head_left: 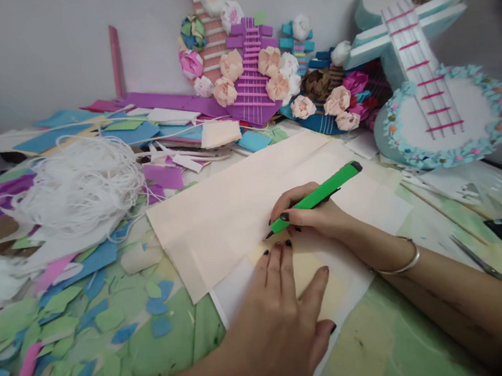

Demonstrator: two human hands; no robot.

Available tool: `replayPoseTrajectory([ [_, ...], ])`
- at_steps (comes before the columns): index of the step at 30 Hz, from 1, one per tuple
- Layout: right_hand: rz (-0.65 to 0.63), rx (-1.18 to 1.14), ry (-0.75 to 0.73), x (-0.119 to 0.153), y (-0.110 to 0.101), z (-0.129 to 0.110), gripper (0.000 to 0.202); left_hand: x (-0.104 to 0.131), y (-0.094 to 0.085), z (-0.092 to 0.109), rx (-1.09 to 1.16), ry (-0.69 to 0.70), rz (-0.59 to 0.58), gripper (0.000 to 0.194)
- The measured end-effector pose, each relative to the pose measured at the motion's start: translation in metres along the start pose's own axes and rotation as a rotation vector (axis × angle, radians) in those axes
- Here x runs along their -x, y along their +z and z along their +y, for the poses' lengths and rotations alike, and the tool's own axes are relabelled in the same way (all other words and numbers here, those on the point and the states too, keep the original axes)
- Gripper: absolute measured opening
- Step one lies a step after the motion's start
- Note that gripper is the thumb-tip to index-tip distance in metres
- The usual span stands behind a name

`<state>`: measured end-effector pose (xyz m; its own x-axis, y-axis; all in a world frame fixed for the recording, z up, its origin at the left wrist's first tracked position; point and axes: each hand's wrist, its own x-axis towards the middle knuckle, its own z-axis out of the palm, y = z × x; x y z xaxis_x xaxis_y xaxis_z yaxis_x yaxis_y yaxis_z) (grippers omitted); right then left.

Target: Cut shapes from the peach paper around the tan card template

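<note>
My right hand grips a slim green pen-shaped tool with a black rear end and a dark, pointed tip. That tip meets the pale peach paper, close to the fingertips of my other hand. Spread flat, my left hand presses a small pale yellow sheet down over white paper. Part of the yellow sheet is hidden under the palm. A thin black piece shows beneath the green body; I cannot tell whether it belongs to the tool.
A tangle of white string lies at left, above scattered green and blue paper scraps. Paper-flowered guitar-like models lean along the wall. A larger light-blue one stands at right. Scissors and a thin stick lie by my right forearm.
</note>
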<state>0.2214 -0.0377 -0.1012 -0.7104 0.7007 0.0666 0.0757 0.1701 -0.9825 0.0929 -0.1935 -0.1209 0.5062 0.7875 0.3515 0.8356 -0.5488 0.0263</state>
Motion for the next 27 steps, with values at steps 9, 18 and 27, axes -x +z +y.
replayPoseTrajectory([
  [9, -0.003, -0.007, -0.013, -0.0015, -0.0003, 0.0012, 0.012, 0.0006, 0.0008, 0.0007, -0.017, 0.005, -0.005, 0.056],
  [18, 0.030, -0.067, -0.008, -0.0015, -0.0024, 0.0068, 0.010, 0.0010, 0.0007, 0.0003, -0.019, 0.008, 0.015, 0.056],
  [27, 0.008, -0.004, -0.003, -0.0018, -0.0019, 0.0010, 0.012, -0.0006, 0.0010, -0.0005, -0.023, 0.006, 0.005, 0.055],
])
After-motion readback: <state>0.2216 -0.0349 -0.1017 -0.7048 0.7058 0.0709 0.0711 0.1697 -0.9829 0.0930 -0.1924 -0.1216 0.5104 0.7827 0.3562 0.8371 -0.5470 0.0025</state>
